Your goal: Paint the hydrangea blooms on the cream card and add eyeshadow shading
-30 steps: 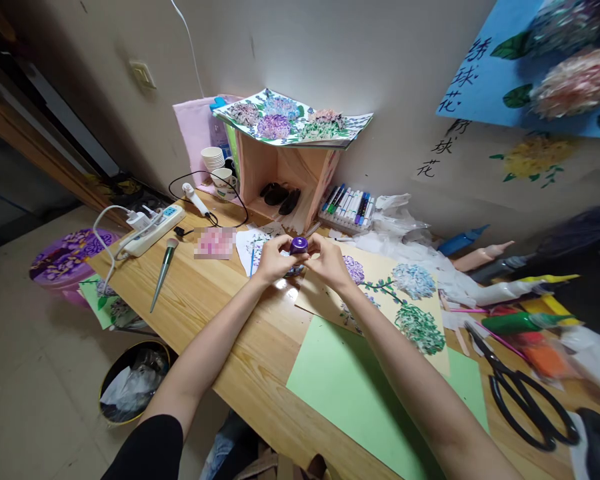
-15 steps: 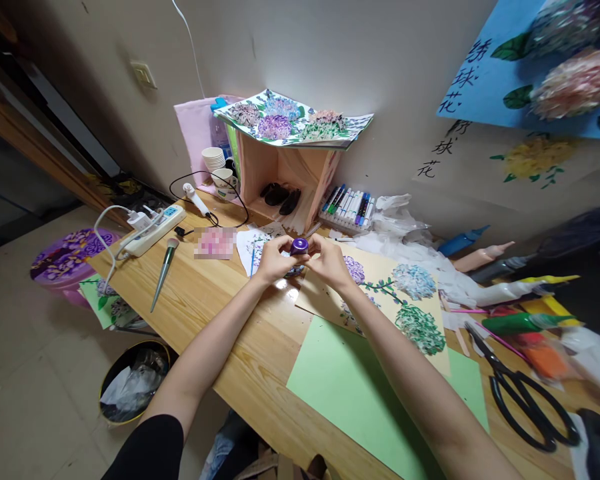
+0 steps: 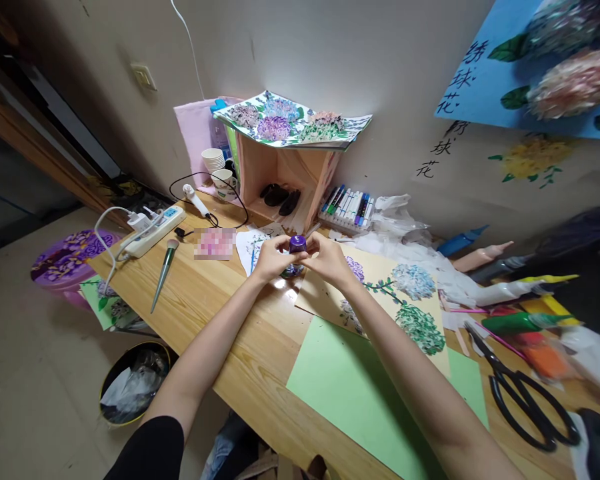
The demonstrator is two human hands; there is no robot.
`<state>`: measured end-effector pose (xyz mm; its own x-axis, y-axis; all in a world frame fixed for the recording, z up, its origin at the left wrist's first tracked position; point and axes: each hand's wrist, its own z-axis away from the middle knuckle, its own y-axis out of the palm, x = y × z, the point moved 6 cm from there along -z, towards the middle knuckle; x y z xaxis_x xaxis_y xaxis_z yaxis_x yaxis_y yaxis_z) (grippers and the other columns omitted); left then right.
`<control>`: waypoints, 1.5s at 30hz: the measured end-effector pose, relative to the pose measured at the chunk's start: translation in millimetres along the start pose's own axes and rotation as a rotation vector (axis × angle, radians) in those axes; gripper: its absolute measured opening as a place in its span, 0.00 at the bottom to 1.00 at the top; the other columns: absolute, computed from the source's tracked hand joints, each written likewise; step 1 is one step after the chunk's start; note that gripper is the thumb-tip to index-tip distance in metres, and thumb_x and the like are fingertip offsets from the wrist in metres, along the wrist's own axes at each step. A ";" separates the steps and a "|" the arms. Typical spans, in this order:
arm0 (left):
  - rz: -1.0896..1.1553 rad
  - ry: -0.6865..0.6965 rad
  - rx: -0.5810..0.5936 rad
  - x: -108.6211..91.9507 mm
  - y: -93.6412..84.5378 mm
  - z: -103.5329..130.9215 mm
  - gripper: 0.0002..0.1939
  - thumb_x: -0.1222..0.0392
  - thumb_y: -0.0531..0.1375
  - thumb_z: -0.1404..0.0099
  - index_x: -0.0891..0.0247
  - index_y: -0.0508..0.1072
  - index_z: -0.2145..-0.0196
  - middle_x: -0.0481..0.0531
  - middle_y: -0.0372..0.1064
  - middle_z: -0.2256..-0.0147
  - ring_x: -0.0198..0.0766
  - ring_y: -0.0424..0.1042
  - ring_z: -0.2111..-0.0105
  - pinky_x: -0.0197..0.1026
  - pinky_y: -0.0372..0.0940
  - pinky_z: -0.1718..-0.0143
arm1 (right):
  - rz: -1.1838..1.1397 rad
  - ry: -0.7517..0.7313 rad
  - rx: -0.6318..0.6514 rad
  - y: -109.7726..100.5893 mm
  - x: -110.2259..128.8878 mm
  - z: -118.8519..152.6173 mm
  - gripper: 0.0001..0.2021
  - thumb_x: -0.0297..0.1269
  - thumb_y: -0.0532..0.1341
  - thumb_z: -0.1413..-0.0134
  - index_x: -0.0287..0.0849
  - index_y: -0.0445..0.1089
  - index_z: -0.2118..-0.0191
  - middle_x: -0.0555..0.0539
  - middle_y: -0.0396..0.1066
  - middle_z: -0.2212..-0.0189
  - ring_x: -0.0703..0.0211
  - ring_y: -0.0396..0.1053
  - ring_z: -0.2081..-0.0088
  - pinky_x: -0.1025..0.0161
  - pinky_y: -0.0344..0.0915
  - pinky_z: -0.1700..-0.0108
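Note:
Between both hands, over the middle of the table, is a small container with a shiny purple top [image 3: 297,244]. My left hand [image 3: 273,259] grips it from the left, fingers curled around it. From the right, my right hand [image 3: 326,259] closes on it with thumb and fingers. The container's lower part is mostly hidden behind the fingers. Under the hands a glossy patch shows on the wood. Close to the right wrist lies a cream sheet [image 3: 380,267] with purple, blue and green flower clusters, partly over a green sheet [image 3: 340,387].
Black scissors [image 3: 523,393], a green squeeze bottle [image 3: 515,324] and white tissue [image 3: 405,233] crowd the right side. A makeup brush [image 3: 165,273] and power strip [image 3: 155,231] lie left. Behind stand a pink box [image 3: 325,180] and a marker case [image 3: 347,208]. A bin [image 3: 107,400] is below.
The purple top has shifted very slightly left and up, and its face is tilted a little differently. Both hands keep their hold.

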<state>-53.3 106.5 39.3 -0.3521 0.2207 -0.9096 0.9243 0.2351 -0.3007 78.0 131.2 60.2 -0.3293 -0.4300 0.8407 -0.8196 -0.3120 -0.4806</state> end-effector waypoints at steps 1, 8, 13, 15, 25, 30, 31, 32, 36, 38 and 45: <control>-0.001 0.013 0.002 -2.3 0.2 -0.5 0.13 0.54 0.67 0.53 0.65 0.70 0.75 0.44 0.62 0.77 0.32 0.58 0.75 0.36 0.53 0.72 | -0.011 0.002 -0.004 -1.1 1.1 -0.3 0.09 0.32 0.63 0.63 0.43 0.62 0.73 0.51 0.69 0.75 0.59 0.67 0.71 0.64 0.61 0.69; -0.134 0.137 0.078 -28.0 4.1 -3.0 0.12 0.53 0.60 0.42 0.64 0.74 0.65 0.52 0.66 0.66 0.38 0.65 0.64 0.38 0.60 0.62 | -0.188 0.055 -0.067 -1.4 -5.4 0.2 0.12 0.31 0.65 0.65 0.42 0.64 0.70 0.51 0.70 0.73 0.58 0.69 0.69 0.61 0.65 0.64; -0.064 0.157 0.172 -33.1 -10.1 -5.1 0.19 0.55 0.45 0.32 0.63 0.72 0.54 0.56 0.68 0.57 0.38 0.66 0.55 0.41 0.58 0.51 | -0.406 0.166 -0.187 -13.5 -23.9 3.9 0.17 0.39 0.69 0.65 0.41 0.66 0.67 0.47 0.72 0.68 0.56 0.71 0.64 0.56 0.68 0.57; -0.072 0.134 0.135 -28.3 -20.5 -2.9 0.18 0.56 0.47 0.33 0.63 0.71 0.52 0.56 0.68 0.56 0.39 0.66 0.53 0.42 0.58 0.50 | -0.517 0.212 -0.219 -19.7 -30.2 6.7 0.17 0.43 0.68 0.62 0.41 0.66 0.66 0.46 0.72 0.66 0.55 0.71 0.61 0.55 0.68 0.54; 0.234 0.041 0.166 -34.2 23.2 10.2 0.22 0.55 0.65 0.47 0.64 0.71 0.55 0.58 0.69 0.53 0.43 0.67 0.52 0.42 0.63 0.53 | -0.882 0.301 -0.128 2.9 -18.0 19.1 0.16 0.53 0.63 0.56 0.44 0.70 0.68 0.45 0.74 0.67 0.52 0.72 0.57 0.55 0.72 0.54; 0.397 -0.070 0.145 -38.8 25.8 3.3 0.22 0.52 0.66 0.49 0.65 0.72 0.58 0.57 0.73 0.58 0.43 0.71 0.57 0.45 0.62 0.51 | -0.852 0.270 -0.058 12.0 -2.1 30.1 0.19 0.54 0.57 0.49 0.43 0.70 0.62 0.43 0.74 0.64 0.52 0.71 0.56 0.53 0.70 0.53; 0.411 -0.085 0.151 -38.6 23.8 2.4 0.21 0.52 0.66 0.49 0.65 0.72 0.59 0.57 0.73 0.59 0.43 0.71 0.57 0.45 0.62 0.51 | -0.813 0.261 -0.061 10.5 -1.6 33.4 0.19 0.52 0.57 0.49 0.42 0.70 0.61 0.43 0.74 0.62 0.52 0.71 0.55 0.52 0.70 0.53; 0.418 -0.090 0.161 -39.0 21.6 1.6 0.21 0.52 0.66 0.50 0.66 0.72 0.60 0.57 0.73 0.60 0.43 0.71 0.58 0.45 0.62 0.51 | -0.762 0.250 -0.076 7.8 -1.8 36.7 0.18 0.50 0.59 0.50 0.42 0.69 0.59 0.42 0.73 0.61 0.52 0.71 0.55 0.52 0.69 0.52; 0.368 -0.074 0.201 -45.0 16.2 -0.7 0.19 0.55 0.67 0.51 0.67 0.72 0.63 0.57 0.73 0.62 0.42 0.72 0.60 0.45 0.64 0.54 | -0.548 0.190 -0.189 -5.6 -4.1 45.7 0.17 0.43 0.64 0.53 0.43 0.67 0.58 0.43 0.70 0.56 0.52 0.68 0.53 0.52 0.63 0.48; 0.324 -0.062 0.190 -48.8 15.1 -2.4 0.17 0.56 0.67 0.51 0.67 0.72 0.64 0.57 0.74 0.63 0.42 0.72 0.62 0.45 0.64 0.55 | -0.480 0.159 -0.210 -7.3 -3.3 46.7 0.15 0.42 0.62 0.52 0.44 0.67 0.58 0.44 0.71 0.57 0.52 0.69 0.55 0.52 0.63 0.49; 0.163 -0.003 0.172 -59.6 15.4 -9.1 0.14 0.57 0.65 0.49 0.67 0.73 0.66 0.56 0.74 0.66 0.40 0.72 0.64 0.43 0.65 0.59 | -0.372 0.086 -0.262 -5.2 3.4 44.0 0.11 0.41 0.57 0.46 0.44 0.66 0.57 0.44 0.71 0.59 0.53 0.69 0.57 0.56 0.65 0.53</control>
<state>-19.4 105.6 91.5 -0.1956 0.2401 -0.9508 0.9805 0.0318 -0.1937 101.7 94.0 54.5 -0.0188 -0.2544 0.9669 -0.9767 -0.2023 -0.0722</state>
